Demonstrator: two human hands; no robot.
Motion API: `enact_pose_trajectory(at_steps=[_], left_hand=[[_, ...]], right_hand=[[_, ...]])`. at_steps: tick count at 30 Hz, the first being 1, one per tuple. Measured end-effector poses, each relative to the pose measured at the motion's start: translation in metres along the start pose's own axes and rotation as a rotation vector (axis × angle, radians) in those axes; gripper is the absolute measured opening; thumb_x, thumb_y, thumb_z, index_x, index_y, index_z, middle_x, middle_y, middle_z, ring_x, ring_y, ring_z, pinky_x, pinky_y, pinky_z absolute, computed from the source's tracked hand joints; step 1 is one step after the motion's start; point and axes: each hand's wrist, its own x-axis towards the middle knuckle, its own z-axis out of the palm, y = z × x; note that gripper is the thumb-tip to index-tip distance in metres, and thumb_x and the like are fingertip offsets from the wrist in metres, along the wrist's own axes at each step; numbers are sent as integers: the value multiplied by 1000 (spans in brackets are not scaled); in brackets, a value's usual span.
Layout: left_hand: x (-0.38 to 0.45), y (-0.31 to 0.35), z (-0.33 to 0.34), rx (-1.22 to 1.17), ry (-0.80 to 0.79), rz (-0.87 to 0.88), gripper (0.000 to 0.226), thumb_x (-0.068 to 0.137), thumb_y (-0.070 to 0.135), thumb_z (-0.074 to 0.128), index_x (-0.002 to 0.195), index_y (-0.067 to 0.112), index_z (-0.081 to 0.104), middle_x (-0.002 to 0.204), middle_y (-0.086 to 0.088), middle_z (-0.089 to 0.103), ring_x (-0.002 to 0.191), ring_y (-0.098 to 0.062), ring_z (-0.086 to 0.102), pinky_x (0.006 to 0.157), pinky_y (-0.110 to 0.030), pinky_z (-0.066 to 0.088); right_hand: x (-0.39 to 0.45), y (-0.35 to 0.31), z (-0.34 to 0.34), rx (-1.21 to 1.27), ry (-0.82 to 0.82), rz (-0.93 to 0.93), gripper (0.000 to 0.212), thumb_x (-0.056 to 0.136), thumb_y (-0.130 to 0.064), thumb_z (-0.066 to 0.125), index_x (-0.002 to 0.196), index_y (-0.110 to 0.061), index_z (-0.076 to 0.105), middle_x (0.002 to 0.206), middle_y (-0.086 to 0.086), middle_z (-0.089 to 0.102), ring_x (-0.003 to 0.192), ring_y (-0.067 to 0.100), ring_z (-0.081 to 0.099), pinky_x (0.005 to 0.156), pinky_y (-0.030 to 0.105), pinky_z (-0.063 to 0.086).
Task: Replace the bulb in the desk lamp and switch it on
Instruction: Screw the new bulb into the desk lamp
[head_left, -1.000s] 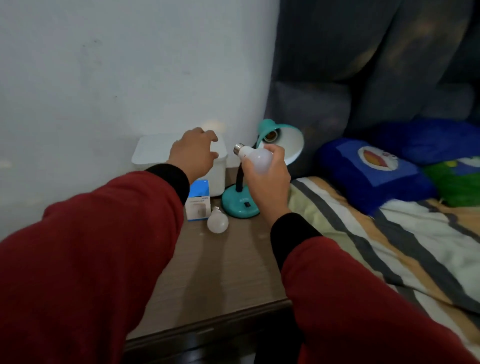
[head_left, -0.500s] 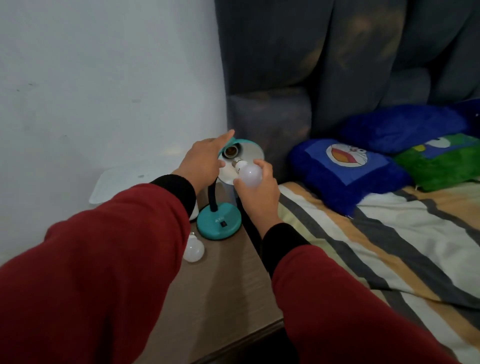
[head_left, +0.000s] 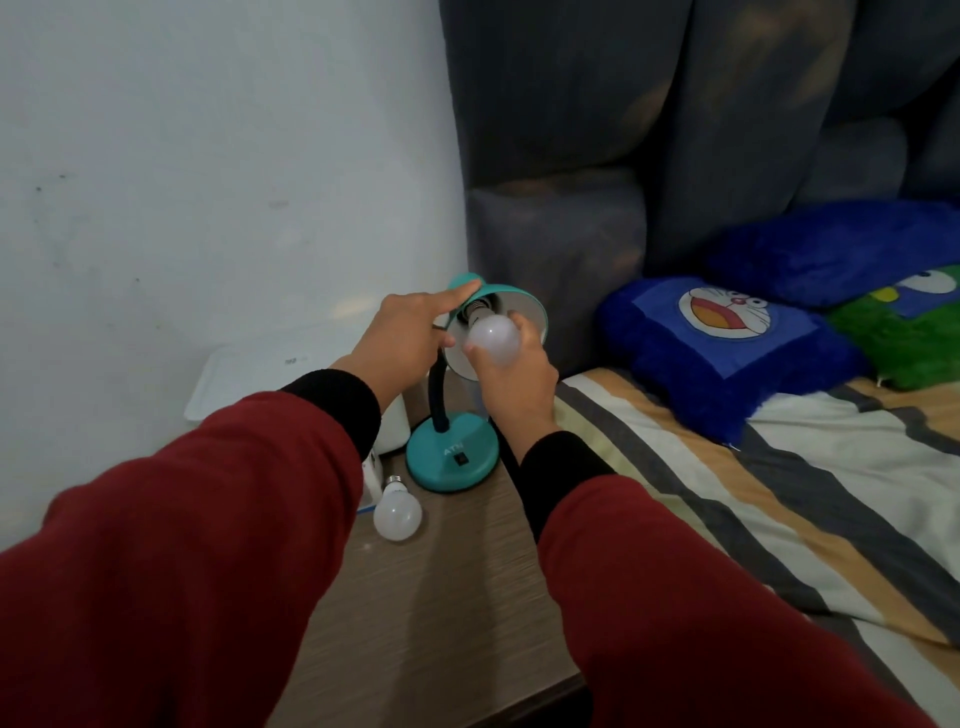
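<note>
Two hands at lamp head. Right hand (head_left: 511, 376) fingers clamped round white bulb (head_left: 492, 340), its metal base at socket inside shade (head_left: 511, 306). Left hand (head_left: 408, 340) fingers together, laid along shade's teal back. Desk lamp base (head_left: 451, 460) stands on wooden bedside table (head_left: 441, 597). Second bulb (head_left: 397, 512) lies on table, just beside base. White box (head_left: 249, 382) against wall. Striped bedding (head_left: 753, 493) to right.

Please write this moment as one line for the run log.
step: fitting bulb | right hand: holds round white bulb at socket of teal desk lamp | left hand: steadies shade | spare white bulb: lies on table | lamp: unlit
</note>
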Motion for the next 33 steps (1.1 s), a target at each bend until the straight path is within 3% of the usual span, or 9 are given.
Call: enact_pose_trajectory(at_steps=[7,13,16,18,20,23,26,29,33], left_hand=[[2,-4,-2,-6,6,-19,63,91,-6,50,139,33,40,127,-12,57,84,-6,53,76,1,28],[1,-2,-1,-20,-5,-21,60,93,-3,49,139,34,40,122,-12,60,99,-16,64,84,-6,33],[1,-2,-1,19,-4,-12,60,93,-2,49,140,34,38,121,-13,62,101,-18,64,82,-3,31],[2,-2,-2,11,4,-4,60,93,-3,50,140,32,39,127,-13,58,103,-19,65,85,-6,33],[2,-3,-2,-12,8,-12,60,93,-3,50,140,32,40,131,-12,56,104,-20,64,88,-9,34],[2,-4,1,-29,7,-10,59,93,-2,51,139,33,41,127,-12,57,105,-20,63,89,-11,36],[3,-5,2,-6,16,8,59,93,-2,51,139,32,40,123,-14,59,104,-21,63,85,-8,36],[4,-5,2,39,25,5,60,93,0,52,141,33,38,122,-13,60,96,-18,59,82,-6,31],[3,-3,2,61,22,0,61,93,1,51,141,35,36,120,-14,61,101,-20,60,87,-11,34]], right_hand=[[7,-2,10,134,30,146,63,87,-45,60,139,-14,41,133,15,49,120,30,52,97,33,44],[5,1,16,367,-16,274,62,67,-40,72,116,-37,33,118,15,58,97,31,67,88,45,56],[10,4,16,498,-35,304,52,76,-26,73,114,-25,38,114,13,60,81,25,70,88,41,57],[11,-1,17,521,-12,357,48,84,-39,66,118,-11,46,110,10,61,72,18,69,86,37,57],[12,-4,19,353,15,373,65,84,-59,54,122,-6,53,116,12,64,89,23,69,91,39,55],[9,-4,18,358,48,312,72,79,-51,64,138,-18,38,130,13,54,112,28,59,97,43,50],[11,1,20,436,30,237,54,74,-38,71,116,-36,38,123,15,52,101,26,61,90,43,55],[13,-3,17,488,45,307,35,90,-34,59,118,-22,42,118,12,55,75,17,65,72,22,58],[20,-4,16,447,37,445,61,90,-48,51,134,-6,43,118,9,58,91,26,70,82,31,57]])
